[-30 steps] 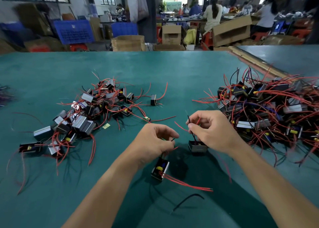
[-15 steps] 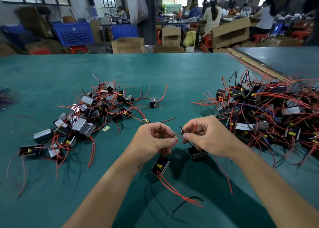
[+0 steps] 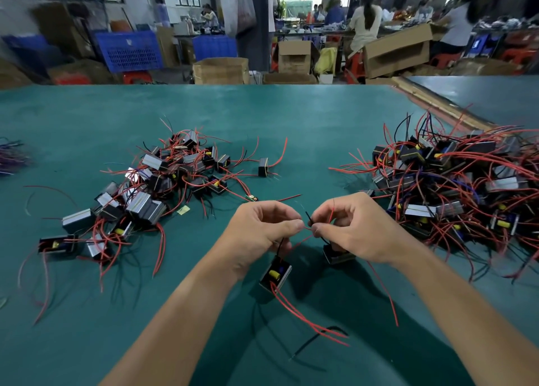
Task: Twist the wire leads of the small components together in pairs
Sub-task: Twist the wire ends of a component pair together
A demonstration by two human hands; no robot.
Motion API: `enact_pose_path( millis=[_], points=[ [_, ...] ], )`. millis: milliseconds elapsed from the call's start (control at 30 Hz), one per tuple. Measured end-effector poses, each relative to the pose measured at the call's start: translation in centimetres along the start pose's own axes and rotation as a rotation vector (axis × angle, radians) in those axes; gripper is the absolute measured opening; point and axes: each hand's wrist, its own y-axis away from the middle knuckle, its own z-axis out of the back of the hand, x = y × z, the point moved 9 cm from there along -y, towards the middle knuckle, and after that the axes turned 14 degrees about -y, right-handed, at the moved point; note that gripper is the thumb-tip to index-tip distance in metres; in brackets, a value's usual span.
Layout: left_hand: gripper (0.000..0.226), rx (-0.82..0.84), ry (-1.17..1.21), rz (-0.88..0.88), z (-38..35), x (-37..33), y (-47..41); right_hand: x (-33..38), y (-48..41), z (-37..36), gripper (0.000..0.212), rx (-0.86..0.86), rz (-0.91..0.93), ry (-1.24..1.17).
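Forearms bare, reaching forward, converging; left hand (image 3: 262, 231) and right hand (image 3: 355, 228) nearly fingertip to fingertip, each pinching wire leads (image 3: 306, 228).

Bare hands and forearms, nothing worn in view

The left hand (image 3: 261, 231) and right hand (image 3: 360, 229) are uncovered, and both forearms run bare to the picture's lower edge; a short, plain thumbnail shows on the left hand.

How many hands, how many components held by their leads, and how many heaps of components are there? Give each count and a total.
Hands: 2 (left hand, right hand)
Held components: 2 (left component, right component)
Heaps: 2 (left heap, right heap)
Total: 6
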Motion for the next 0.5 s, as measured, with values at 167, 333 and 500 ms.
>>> enact_pose_path(
  millis=[167, 333, 500],
  points=[
    [0.012, -0.05, 0.077, 0.006, 0.5, -0.1, 0.2, 0.1, 0.1, -0.2, 0.011, 0.03, -0.011, -0.053],
    [0.014, -0.091, 0.109, 0.02, 0.6, 0.2, 0.0, -0.3, -0.1, -0.6, 0.011, 0.068, 0.001, -0.074],
    [0.009, -0.074, 0.095, 0.021, 0.2, 0.1, 0.1, -0.5, 0.0, -1.1, 0.01, 0.112, 0.022, -0.078]
  ],
)
